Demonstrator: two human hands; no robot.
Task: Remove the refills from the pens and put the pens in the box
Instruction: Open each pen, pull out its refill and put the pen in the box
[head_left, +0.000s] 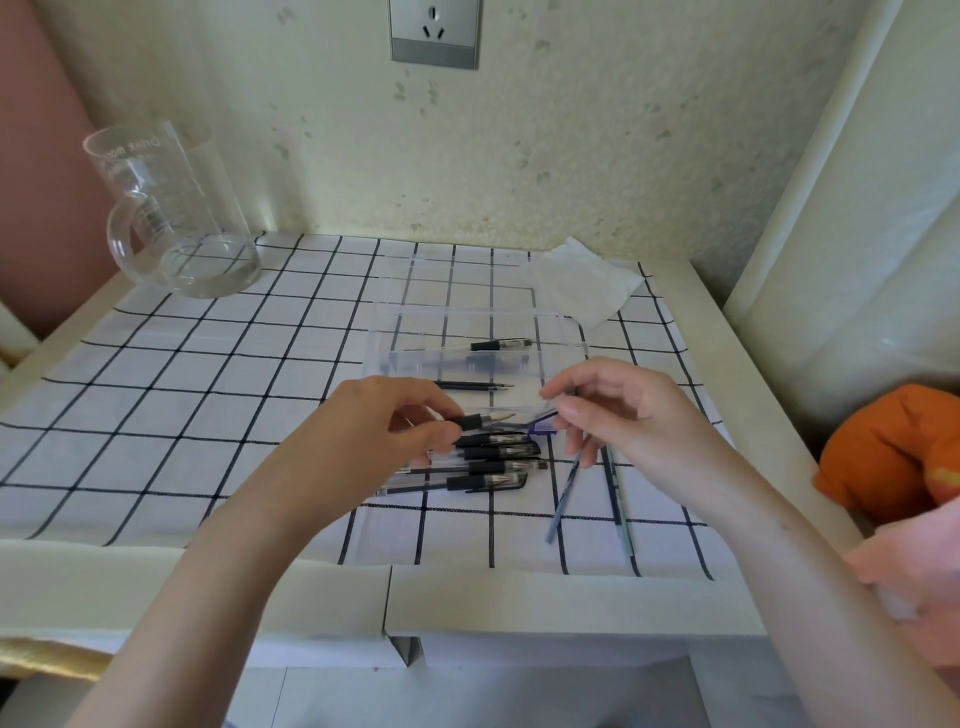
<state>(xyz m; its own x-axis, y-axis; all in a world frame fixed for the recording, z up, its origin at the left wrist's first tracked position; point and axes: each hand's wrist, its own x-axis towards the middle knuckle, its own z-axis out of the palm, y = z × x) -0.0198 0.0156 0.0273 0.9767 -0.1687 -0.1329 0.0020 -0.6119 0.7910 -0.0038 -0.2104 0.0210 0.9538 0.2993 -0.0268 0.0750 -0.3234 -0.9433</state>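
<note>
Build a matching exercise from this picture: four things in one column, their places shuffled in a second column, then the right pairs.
Things
1. glass jug
2. wall socket
3. loose refills
4. black-grip pen

Places
A. on the wall above the table
B. pinched in the left hand
C. standing at the table's far left corner
D. lying flat on the checked cloth, towards its near right side

Pairs: 1-C, 2-A, 3-D, 4-B
</note>
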